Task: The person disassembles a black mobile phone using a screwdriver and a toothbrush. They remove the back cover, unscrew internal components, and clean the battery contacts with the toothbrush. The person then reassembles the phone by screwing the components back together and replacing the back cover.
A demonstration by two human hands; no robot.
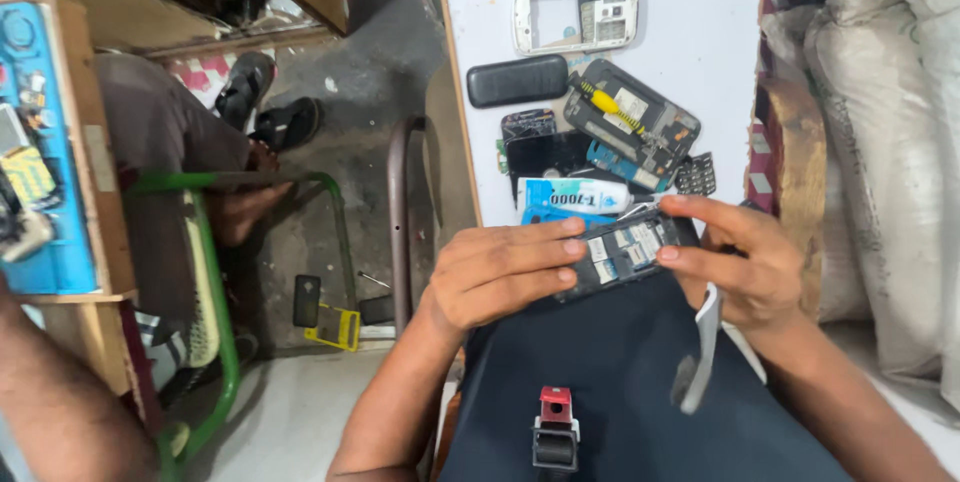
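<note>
Both my hands hold an opened phone body with its circuit board showing, over my lap. My left hand grips its left side with fingers laid across it. My right hand pinches its right end and also holds grey tweezers that hang down from the palm. Just beyond the phone lies a blue and white glue tube on the white table.
On the table lie a white phone frame, a black phone back, a dismantled phone with a yellow-handled tool and a small keypad. Another person's arm and a blue board are at left. Sacks stand at right.
</note>
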